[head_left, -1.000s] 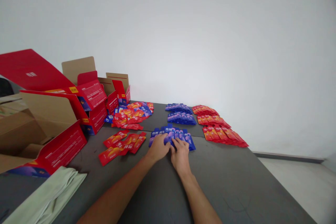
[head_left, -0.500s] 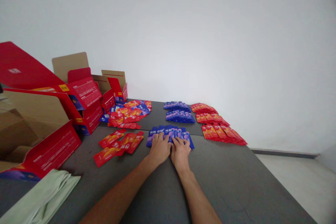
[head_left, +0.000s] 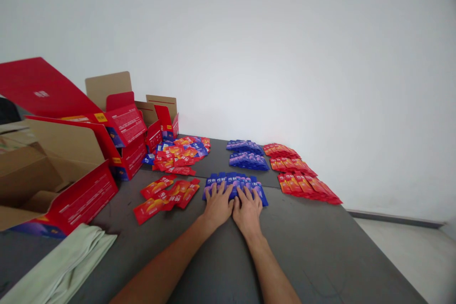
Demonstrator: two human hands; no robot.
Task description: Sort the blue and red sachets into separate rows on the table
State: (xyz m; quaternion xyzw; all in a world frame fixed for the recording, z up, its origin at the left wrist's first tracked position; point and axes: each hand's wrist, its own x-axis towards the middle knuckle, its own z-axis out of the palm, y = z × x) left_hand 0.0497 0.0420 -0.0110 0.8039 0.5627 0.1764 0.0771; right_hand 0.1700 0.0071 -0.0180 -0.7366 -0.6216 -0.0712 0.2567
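Blue sachets [head_left: 233, 182] at mid-frame now lie under both flattened, spread-fingered hands, left hand [head_left: 218, 205] and right hand [head_left: 247, 209], no longer pinching, evening the row.

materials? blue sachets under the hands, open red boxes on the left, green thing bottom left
Blue sachets: look like printed plastic or foil film, flat and thin, slight sheen; both hands, left hand and right hand, press flat on them. Red boxes: cardboard, with brown raw inner flaps and a printed red outside, seemingly matte. Green item: probably soft fabric, since it shows folds.
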